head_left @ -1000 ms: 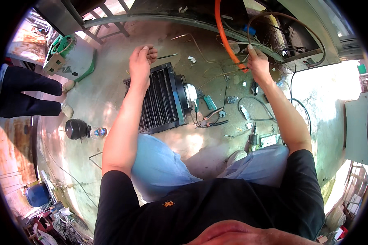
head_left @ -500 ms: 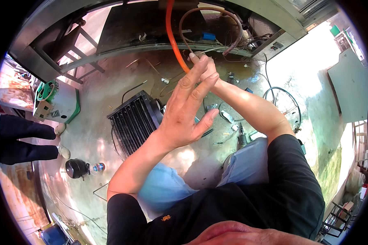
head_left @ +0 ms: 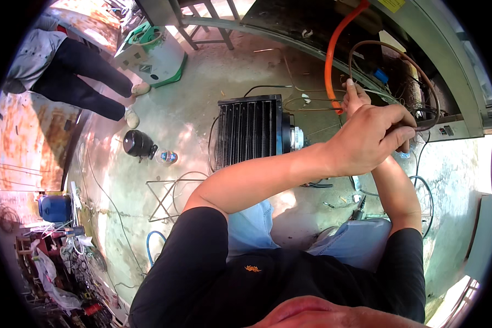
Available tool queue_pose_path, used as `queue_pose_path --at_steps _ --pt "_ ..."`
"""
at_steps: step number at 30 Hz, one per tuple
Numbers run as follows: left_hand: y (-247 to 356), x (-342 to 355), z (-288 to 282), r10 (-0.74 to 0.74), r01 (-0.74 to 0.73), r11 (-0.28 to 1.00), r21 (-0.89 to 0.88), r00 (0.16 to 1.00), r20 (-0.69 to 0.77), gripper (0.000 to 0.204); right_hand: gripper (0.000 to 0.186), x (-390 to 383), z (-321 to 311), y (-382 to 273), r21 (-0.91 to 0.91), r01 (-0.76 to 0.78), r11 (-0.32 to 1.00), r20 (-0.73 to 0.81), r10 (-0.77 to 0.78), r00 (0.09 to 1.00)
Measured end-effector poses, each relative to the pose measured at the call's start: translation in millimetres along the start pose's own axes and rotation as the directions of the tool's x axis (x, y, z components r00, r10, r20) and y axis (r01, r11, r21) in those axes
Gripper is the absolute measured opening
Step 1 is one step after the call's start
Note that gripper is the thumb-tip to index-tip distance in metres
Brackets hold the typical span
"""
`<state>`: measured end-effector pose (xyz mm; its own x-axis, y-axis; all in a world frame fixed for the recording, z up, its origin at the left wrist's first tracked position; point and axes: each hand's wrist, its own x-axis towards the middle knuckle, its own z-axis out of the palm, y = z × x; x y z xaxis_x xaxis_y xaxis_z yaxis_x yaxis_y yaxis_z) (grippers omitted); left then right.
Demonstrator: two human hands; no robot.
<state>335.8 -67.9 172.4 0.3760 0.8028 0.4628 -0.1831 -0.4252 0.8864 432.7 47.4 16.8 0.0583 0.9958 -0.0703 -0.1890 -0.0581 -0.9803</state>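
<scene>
A thin copper-coloured tube (head_left: 403,47) bends in a loop at the upper right. My left hand (head_left: 369,136) crosses over my right forearm, and its fingers are closed round the tube's lower end. Partly hidden behind it, my right hand (head_left: 356,97) pinches the other side of the loop between thumb and fingers. Beside the right hand an orange hose (head_left: 330,65) hangs down, its lower end close to the fingers. A black finned condenser (head_left: 250,134) with a fan on its right side stands on the floor, left of my hands.
A metal frame (head_left: 322,46) runs across the upper right, with loose wires inside. On the floor lie a black compressor (head_left: 139,144), a small jar (head_left: 168,157), a wire stand (head_left: 167,199) and pliers (head_left: 358,209). Another person (head_left: 74,68) stands at the upper left near a white-green container (head_left: 158,60).
My view has swung left, so the scene sits further right. My left hand, open with fingers spread before, has moved to the tube's end and closed on it. The right hand still pinches the tube.
</scene>
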Motion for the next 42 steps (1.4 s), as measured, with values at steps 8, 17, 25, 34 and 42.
queue_pose_path --at_steps 8,17,25,34,42 --pt "-2.1 -18.3 0.9 -0.003 -0.014 0.987 0.157 0.994 0.106 0.023 0.041 -3.9 42.5 10.3 0.138 -0.091 0.986 0.091 0.079 0.993" --pt "0.3 -44.5 10.7 -0.002 -0.011 0.982 0.190 0.998 0.065 0.026 0.041 -9.3 48.5 12.2 0.119 -0.095 0.988 0.153 0.077 0.985" --pt "-6.5 -82.0 -35.8 -0.371 0.137 0.888 0.440 0.778 0.506 0.033 0.039 -21.9 57.6 78.8 -0.028 -0.083 0.996 0.185 0.087 0.979" --pt "-16.6 -87.0 -65.1 -0.592 0.143 0.759 0.635 0.560 0.581 0.037 0.046 -4.8 57.5 104.8 -0.079 -0.104 0.991 0.313 0.124 0.942" --pt "-8.6 -87.2 -72.3 -0.678 0.099 0.699 0.708 0.407 0.612 0.039 0.044 -2.3 50.4 99.5 -0.182 -0.210 0.961 0.423 0.269 0.865"
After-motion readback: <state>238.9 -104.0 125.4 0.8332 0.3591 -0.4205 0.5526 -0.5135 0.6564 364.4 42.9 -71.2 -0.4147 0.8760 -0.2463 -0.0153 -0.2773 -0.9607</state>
